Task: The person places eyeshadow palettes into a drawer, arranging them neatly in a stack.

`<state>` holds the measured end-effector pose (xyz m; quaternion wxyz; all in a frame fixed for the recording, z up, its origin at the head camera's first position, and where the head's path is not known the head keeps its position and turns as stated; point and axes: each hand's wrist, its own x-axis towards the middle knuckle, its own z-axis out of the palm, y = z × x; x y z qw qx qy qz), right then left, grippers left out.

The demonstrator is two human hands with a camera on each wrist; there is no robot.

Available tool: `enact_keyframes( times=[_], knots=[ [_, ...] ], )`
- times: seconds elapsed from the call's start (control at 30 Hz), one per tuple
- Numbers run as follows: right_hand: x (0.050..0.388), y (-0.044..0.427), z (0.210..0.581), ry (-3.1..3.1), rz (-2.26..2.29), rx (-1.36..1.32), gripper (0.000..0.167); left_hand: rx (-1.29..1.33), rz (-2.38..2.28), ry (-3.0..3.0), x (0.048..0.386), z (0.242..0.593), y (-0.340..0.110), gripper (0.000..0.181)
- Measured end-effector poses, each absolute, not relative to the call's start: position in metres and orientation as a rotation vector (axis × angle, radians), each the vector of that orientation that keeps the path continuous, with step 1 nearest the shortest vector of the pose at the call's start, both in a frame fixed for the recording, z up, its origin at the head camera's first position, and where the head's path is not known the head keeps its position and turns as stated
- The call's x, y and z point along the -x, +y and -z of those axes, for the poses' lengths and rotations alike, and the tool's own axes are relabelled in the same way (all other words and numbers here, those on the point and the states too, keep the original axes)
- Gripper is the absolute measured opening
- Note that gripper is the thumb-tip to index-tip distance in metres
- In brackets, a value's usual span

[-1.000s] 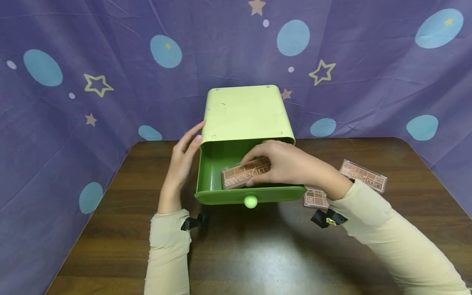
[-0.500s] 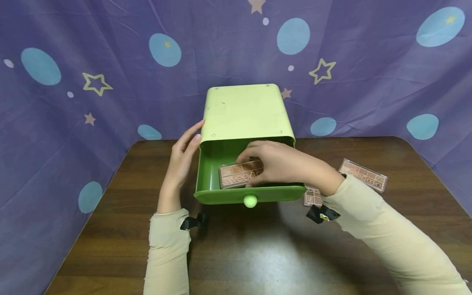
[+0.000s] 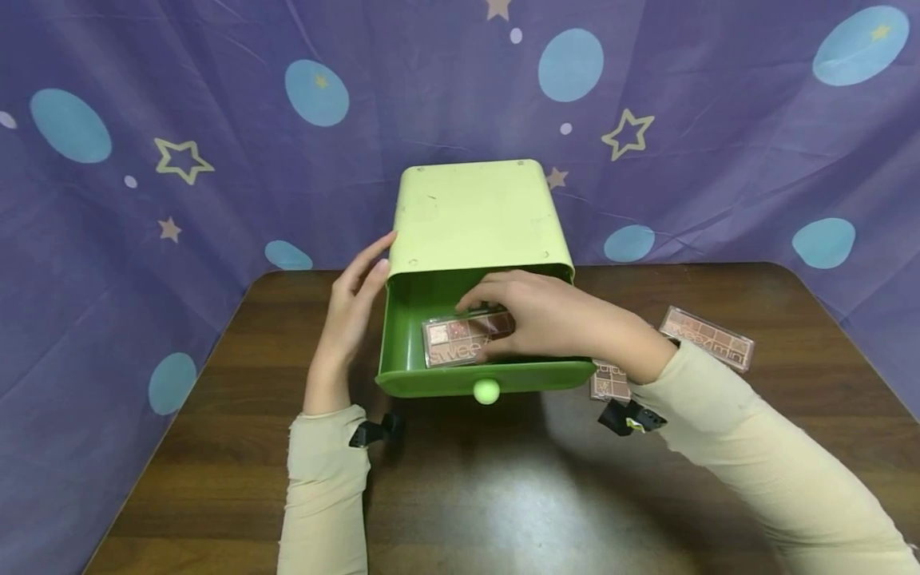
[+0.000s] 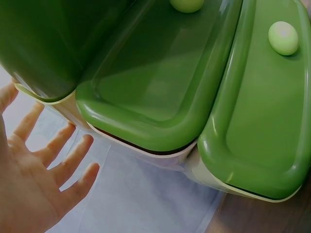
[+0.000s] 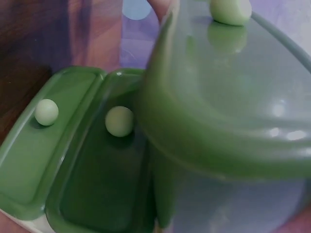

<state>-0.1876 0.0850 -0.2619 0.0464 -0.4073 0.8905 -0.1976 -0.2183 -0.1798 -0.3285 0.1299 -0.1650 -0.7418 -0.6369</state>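
Note:
A pale green cabinet (image 3: 477, 216) stands on the table with its top green drawer (image 3: 402, 382) pulled out. Inside that drawer, my right hand (image 3: 549, 318) has curled fingers and thumb about a clear-lidded eyeshadow palette (image 3: 449, 342), which lies tilted behind the drawer front. My left hand (image 3: 346, 315) rests its fingertips against the cabinet's left side, fingers spread, as the left wrist view also shows with the left hand (image 4: 36, 174). In the right wrist view, the drawer front hides the right fingers and the palette.
Another eyeshadow palette (image 3: 707, 338) lies on the wooden table (image 3: 460, 495) right of the cabinet. A further palette (image 3: 609, 382) is partly covered by the right forearm. Two lower drawers stay closed, a middle drawer (image 4: 146, 87) and a bottom drawer (image 4: 265, 121). A purple curtain (image 3: 446, 80) hangs behind.
My right hand has shifted slightly left within the drawer, and the palette has moved a little left with its lid tilting differently. The left hand keeps its place on the cabinet.

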Motion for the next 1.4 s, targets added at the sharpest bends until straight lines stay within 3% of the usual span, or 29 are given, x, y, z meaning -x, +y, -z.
enact_keyframes(
  times=[0.37, 0.8, 1.13, 1.4],
  knots=[
    [0.172, 0.12, 0.258, 2.625, 0.911, 1.254, 0.038, 0.488, 1.865, -2.141, 0.218, 0.329, -0.179, 0.045],
    [0.154, 0.168, 0.285, 2.654, 1.379, 1.606, 0.037, 0.481, 1.855, -2.157, 0.219, 0.33, -0.181, 0.045],
    [0.147, 0.212, 0.306, 2.751, 1.587, 1.495, 0.041, 0.486, 1.844, -2.152, 0.219, 0.33, -0.181, 0.044],
    [0.138, 0.242, 0.327, 2.914, 1.452, 1.234, 0.048, 0.494, 1.849, -2.142, 0.218, 0.33, -0.18, 0.045]
  ],
)
